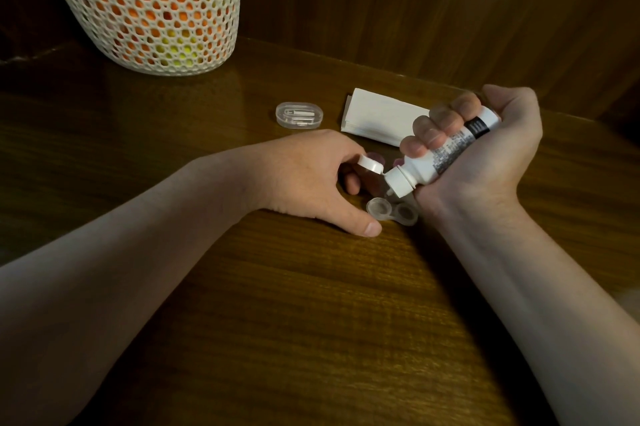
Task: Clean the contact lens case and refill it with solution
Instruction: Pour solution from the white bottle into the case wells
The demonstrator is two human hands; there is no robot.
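Note:
The clear contact lens case (393,212) lies open on the wooden table (311,304), both wells uncovered. My right hand (485,166) grips a white solution bottle (446,155) and tilts it, nozzle down, just above the case. The bottle's flip cap (370,164) hangs open. My left hand (301,176) rests on the table left of the case, with the thumb tip at the edge of the left well and the fingers loosely curled behind. Two purple lids (375,158) lie behind the case, partly hidden by the bottle and my fingers.
A small clear plastic box (299,115) with a white tool inside sits behind my left hand. Folded white tissue (381,117) lies beside it. A white mesh basket (149,3) with orange and yellow contents stands at the back left. A wooden wall runs behind.

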